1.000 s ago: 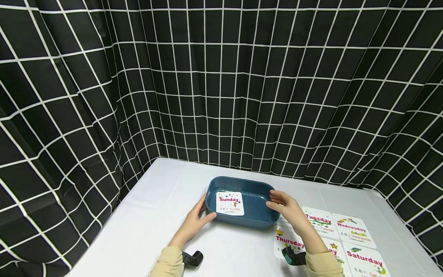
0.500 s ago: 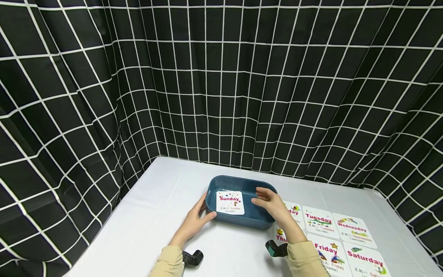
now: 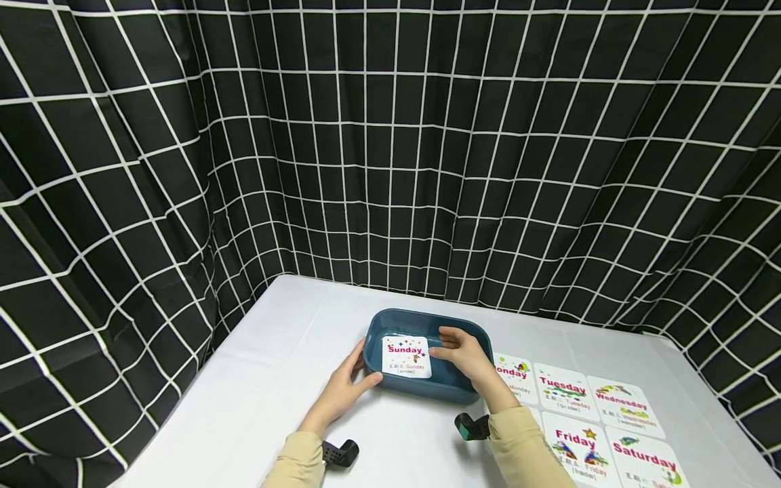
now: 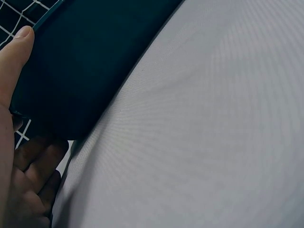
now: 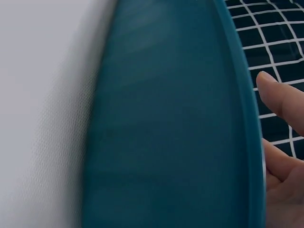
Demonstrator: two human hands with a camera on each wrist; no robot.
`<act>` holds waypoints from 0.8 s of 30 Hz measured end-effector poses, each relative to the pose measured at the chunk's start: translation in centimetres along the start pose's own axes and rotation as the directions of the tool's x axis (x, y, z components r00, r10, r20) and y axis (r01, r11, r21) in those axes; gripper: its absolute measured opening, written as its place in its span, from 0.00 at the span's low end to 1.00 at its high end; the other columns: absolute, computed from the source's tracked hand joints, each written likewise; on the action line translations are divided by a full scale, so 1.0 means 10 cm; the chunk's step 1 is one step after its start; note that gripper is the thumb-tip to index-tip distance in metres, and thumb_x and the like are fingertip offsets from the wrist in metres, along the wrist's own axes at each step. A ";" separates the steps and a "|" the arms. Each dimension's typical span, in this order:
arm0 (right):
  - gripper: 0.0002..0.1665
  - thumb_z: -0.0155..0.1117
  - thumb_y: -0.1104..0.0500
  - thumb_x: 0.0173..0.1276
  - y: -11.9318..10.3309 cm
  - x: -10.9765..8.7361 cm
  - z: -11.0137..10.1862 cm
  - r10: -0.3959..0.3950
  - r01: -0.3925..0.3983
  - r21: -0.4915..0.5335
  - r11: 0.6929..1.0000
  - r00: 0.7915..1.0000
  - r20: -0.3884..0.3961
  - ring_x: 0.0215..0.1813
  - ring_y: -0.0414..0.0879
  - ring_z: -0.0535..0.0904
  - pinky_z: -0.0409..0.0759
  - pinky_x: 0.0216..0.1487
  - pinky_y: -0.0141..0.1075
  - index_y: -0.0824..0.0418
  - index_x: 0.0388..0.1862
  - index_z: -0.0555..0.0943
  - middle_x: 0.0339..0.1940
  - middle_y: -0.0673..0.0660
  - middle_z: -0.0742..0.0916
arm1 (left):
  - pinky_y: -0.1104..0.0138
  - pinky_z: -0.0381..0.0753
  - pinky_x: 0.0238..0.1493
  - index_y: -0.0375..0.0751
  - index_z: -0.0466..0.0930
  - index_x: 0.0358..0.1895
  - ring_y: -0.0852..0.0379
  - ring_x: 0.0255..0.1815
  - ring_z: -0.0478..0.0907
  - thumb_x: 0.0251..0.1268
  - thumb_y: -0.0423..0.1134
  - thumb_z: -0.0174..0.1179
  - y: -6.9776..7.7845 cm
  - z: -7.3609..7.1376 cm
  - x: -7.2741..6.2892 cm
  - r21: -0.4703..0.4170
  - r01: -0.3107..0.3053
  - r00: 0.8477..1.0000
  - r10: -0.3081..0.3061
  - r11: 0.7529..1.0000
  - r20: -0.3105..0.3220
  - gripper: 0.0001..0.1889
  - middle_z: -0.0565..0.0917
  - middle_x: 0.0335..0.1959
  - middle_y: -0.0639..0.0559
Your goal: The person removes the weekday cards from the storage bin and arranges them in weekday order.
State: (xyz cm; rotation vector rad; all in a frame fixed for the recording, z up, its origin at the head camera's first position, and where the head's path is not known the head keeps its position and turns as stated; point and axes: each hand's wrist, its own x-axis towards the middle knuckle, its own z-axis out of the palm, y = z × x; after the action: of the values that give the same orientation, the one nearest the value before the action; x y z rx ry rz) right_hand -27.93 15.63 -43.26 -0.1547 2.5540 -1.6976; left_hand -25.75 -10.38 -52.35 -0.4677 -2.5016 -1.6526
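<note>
A dark teal rectangular box [image 3: 421, 389] stands on the white table, holding a white card printed "Sunday" [image 3: 405, 357] at its left side. My left hand [image 3: 343, 393] grips the box's left end, thumb on the front rim and fingers round the side; the left wrist view shows the thumb [image 4: 19, 50] at the rim. My right hand [image 3: 466, 358] reaches over the box's right half with fingers apart. Its thumb tip is near the Sunday card's right edge; contact cannot be made out. In the right wrist view, the box wall [image 5: 166, 118] hides part of the right hand [image 5: 285, 137].
Several weekday cards lie in two rows right of the box, including Monday [image 3: 515, 377], Tuesday [image 3: 566, 392], Wednesday [image 3: 625, 407], Friday [image 3: 579, 451] and Saturday [image 3: 647, 461]. The right forearm partly covers another card. A black gridded curtain [image 3: 421, 169] surrounds the table [image 3: 262, 379].
My right hand has moved left from the box's right end to beside the Sunday card, uncovering more of the Monday and Friday cards. My left hand has stayed on the box.
</note>
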 end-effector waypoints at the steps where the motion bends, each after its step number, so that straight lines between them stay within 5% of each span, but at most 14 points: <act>1: 0.37 0.69 0.60 0.57 0.00 0.01 0.01 0.003 -0.003 -0.002 1.000 1.000 0.001 0.58 0.60 0.71 0.71 0.56 0.49 0.70 0.63 0.68 0.57 0.68 0.75 | 0.49 0.57 0.64 0.48 0.49 0.73 0.49 0.62 0.67 0.57 0.58 0.60 0.00 0.00 0.00 0.000 0.002 1.000 -0.002 1.000 0.001 0.44 0.66 0.66 0.45; 24: 0.39 0.70 0.60 0.55 0.13 0.24 0.27 0.064 -0.067 -0.066 0.996 0.997 -0.040 0.61 0.63 0.66 0.67 0.57 0.55 0.70 0.64 0.66 0.60 0.71 0.72 | 0.50 0.56 0.65 0.49 0.50 0.73 0.50 0.61 0.68 0.57 0.57 0.61 0.03 -0.01 0.00 -0.002 -0.009 1.000 0.009 1.000 -0.006 0.44 0.67 0.65 0.45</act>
State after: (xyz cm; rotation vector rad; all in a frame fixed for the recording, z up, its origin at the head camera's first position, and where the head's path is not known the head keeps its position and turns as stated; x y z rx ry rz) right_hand -30.09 13.39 -45.50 -0.0425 2.6137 -1.6078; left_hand -25.65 -10.36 -52.04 -0.4732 -2.4907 -1.6504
